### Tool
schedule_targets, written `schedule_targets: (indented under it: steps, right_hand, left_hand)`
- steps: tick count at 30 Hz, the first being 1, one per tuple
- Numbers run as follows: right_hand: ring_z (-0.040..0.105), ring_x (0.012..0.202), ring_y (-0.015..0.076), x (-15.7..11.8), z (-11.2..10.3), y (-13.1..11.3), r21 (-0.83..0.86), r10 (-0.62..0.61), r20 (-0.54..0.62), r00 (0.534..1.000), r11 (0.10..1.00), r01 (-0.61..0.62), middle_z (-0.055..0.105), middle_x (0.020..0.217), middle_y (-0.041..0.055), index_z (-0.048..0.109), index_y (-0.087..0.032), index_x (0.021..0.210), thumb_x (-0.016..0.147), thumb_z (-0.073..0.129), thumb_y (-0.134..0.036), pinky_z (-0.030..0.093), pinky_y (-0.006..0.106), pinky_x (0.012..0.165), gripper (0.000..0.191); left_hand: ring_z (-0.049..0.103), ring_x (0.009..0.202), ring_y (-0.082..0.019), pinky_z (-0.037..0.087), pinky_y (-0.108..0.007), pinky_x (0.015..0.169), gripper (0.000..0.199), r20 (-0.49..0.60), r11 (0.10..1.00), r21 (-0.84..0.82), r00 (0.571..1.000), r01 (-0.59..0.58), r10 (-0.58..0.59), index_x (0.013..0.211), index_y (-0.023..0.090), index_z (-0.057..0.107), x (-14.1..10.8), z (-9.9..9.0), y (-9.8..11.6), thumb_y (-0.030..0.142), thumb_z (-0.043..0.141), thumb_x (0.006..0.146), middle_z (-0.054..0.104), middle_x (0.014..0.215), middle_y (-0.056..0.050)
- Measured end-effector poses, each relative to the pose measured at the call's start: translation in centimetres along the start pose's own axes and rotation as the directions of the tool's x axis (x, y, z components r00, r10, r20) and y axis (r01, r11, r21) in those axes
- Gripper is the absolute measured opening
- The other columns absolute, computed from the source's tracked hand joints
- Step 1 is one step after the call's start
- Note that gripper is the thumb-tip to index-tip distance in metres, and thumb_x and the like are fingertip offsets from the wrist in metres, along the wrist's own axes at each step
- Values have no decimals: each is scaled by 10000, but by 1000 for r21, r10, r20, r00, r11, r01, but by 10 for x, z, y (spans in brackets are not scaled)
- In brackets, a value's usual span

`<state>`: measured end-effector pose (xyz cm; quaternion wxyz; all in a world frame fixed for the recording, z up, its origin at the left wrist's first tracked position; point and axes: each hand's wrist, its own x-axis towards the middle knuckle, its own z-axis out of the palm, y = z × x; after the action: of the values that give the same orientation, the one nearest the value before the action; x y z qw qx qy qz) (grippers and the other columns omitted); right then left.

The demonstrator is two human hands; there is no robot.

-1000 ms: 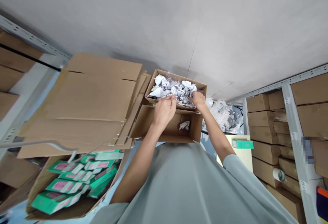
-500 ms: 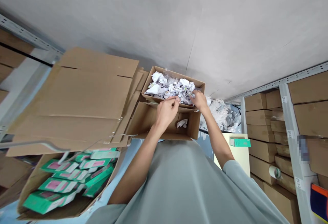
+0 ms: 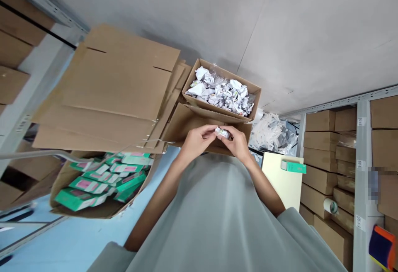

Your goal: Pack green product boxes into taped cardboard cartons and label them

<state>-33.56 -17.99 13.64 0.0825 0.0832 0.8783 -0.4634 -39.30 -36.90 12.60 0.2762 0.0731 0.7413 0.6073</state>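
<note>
Above the open carton (image 3: 177, 127), both hands' fingers (image 3: 234, 138) pinch crumpled paper (image 3: 222, 132).

Cream tabletop (image 3: 275, 183): one green-and-white carton (image 3: 293, 166) lies at its right edge. Metal shelving rack (image 3: 361, 189), far right: bears brown cardboard boxes (image 3: 320, 140), stacked in columns between grey uprights.

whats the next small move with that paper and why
Probably lower the paper wad into the near box: the left hand and right hand hold it over that box, while the far box looks well filled with crumpled paper.
</note>
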Motion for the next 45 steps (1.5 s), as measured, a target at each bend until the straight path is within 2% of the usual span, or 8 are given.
schedule_targets:
  steps: [6, 14, 21, 28, 32, 36, 39, 45]
  right_hand:
    - [737, 1303, 252, 6, 27, 14, -102, 22, 121, 992, 995, -9, 750, 1442, 103, 706, -235, 1408, 1009, 745, -236, 545, 372, 1160, 401]
    - [723, 1322, 283, 15, 42, 24, -205, 59, 225, 973, 979, -12, 729, 1444, 155, 665, -213, 1471, 1021, 717, -208, 553, 424, 1146, 453]
    - [770, 1225, 262, 28, 10, 13, -166, -19, 56, 998, 986, 28, 779, 1358, 104, 734, -257, 1395, 1035, 735, -301, 592, 398, 1108, 363]
    - [724, 1279, 303, 128, -38, -7, -349, -54, -87, 995, 937, 20, 753, 1387, 149, 715, -190, 1394, 1085, 632, -291, 541, 426, 1156, 335]
    - [627, 1409, 330, 211, -30, -14, -468, -39, -82, 996, 884, -4, 681, 1489, 202, 609, -129, 1506, 1087, 622, -295, 488, 439, 1211, 450]
    - [599, 1435, 338, 271, -10, -12, -579, 117, 21, 993, 811, -83, 680, 1501, 223, 605, -87, 1470, 1007, 728, -245, 465, 428, 1227, 505]
    - [610, 1421, 333, 286, 3, -2, -641, 182, 67, 981, 761, -97, 687, 1493, 239, 569, -67, 1503, 964, 739, -153, 472, 433, 1215, 571]
    - [695, 1241, 302, 275, -1, 15, -635, 95, 65, 993, 772, -32, 758, 1357, 183, 745, -143, 1284, 1013, 502, -51, 510, 415, 1132, 374]
  left_hand:
    - [822, 1088, -274, 654, -368, 984, 368, -52, 958, 285, 998, 35, -21, 1263, 230, 789, -2, -6, -28, 411, 590, 1012, 850, 1232, -77]
    - [824, 1076, -297, 634, -369, 971, 344, -55, 847, 531, 998, 30, -1, 1275, 260, 791, 8, -8, -54, 325, 558, 1030, 853, 1215, -92]
    - [802, 1151, -336, 616, -439, 1052, 395, -102, 827, 561, 994, 32, 31, 1341, 217, 761, 20, -21, -53, 358, 585, 1017, 806, 1352, -136]
    - [786, 1190, -289, 585, -390, 1096, 359, -181, 874, 481, 967, -73, 180, 1326, 229, 757, 67, -30, 13, 327, 544, 1054, 806, 1353, -94]
    - [773, 1224, -289, 567, -391, 1129, 369, -213, 866, 492, 952, -90, 220, 1350, 207, 745, 90, -28, 39, 287, 545, 1050, 799, 1359, -103]
    - [767, 1244, -288, 569, -395, 1132, 371, -232, 875, 475, 945, -96, 230, 1351, 201, 746, 92, -28, 47, 287, 544, 1052, 791, 1379, -107]
    - [780, 1203, -284, 587, -407, 1110, 367, -255, 887, 455, 944, -76, 211, 1340, 203, 747, 85, -31, 44, 315, 543, 1056, 796, 1369, -108]
    - [783, 1193, -279, 597, -413, 1100, 352, -326, 914, 403, 928, -40, 184, 1302, 197, 754, 75, -41, 31, 300, 552, 1033, 803, 1341, -114]
